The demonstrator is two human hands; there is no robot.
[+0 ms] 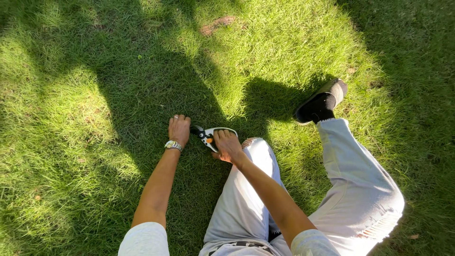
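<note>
both arms outstretched, right hand (228, 145) fingers clamped on shears (212, 135), left hand (178, 129) fingers together on grass (95, 95)

Shears (212, 136) on grass (95, 95) between hands; shoe (322, 102) far right.

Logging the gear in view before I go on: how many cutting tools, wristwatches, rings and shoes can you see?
Cutting tools: 1, hand shears held by the right hand
Wristwatches: 1, wristwatch at the left hand
Rings: 1, ring
Shoes: 1, black shoe
Total: 4
</note>
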